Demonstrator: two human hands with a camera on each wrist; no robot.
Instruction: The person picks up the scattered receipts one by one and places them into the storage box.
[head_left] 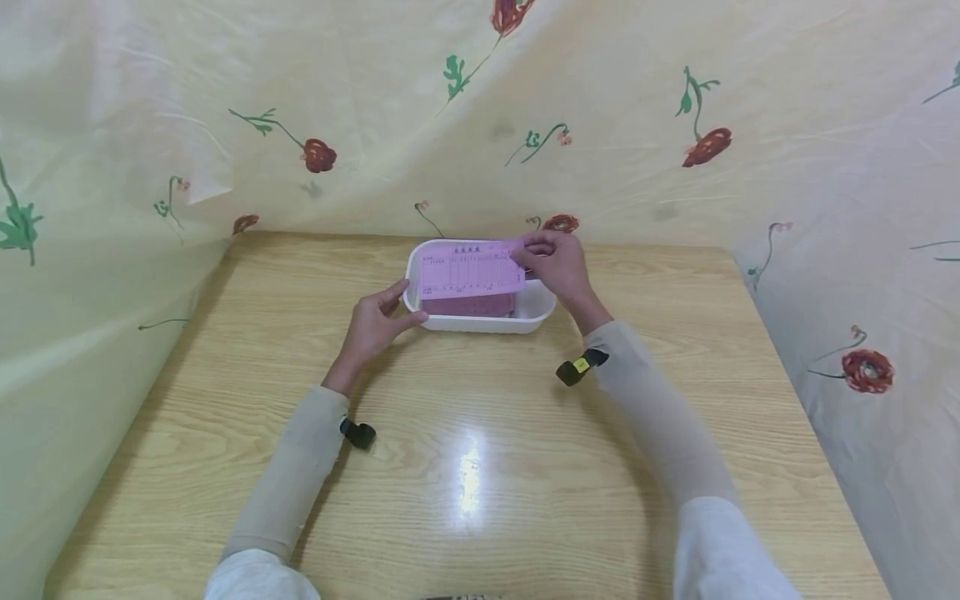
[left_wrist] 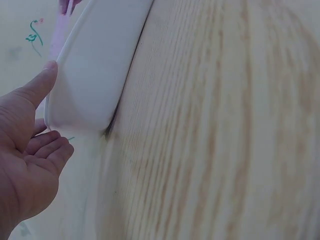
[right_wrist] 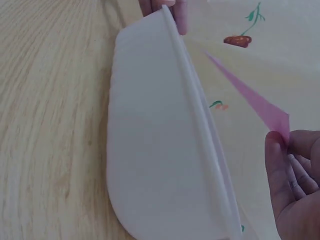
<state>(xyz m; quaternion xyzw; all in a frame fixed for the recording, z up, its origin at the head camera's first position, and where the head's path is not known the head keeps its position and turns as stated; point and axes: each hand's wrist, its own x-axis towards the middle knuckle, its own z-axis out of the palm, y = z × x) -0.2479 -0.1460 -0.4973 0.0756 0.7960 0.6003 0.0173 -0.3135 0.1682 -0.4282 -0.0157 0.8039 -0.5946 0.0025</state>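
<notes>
A white plastic tub [head_left: 487, 324] stands at the back middle of the table. My left hand [head_left: 372, 327] holds its left end, thumb at the front corner and a finger at the side; in the left wrist view the thumb lies on the rim of the tub [left_wrist: 97, 65]. Between thumb and fingertips, my right hand [head_left: 558, 267] pinches a pink printed paper slip [head_left: 472, 273] by its right end, above the tub. The right wrist view shows the slip [right_wrist: 262, 106] edge-on, raised over the rim. Below it in the tub lies a darker pink flat thing [head_left: 468, 306], partly hidden.
The wooden table [head_left: 465, 400] spreads in front of the tub, with a bright light reflection on it. A flowered cloth [head_left: 375, 125] hangs behind the table and along both sides. A black band with a camera [head_left: 357, 433] sits on each wrist.
</notes>
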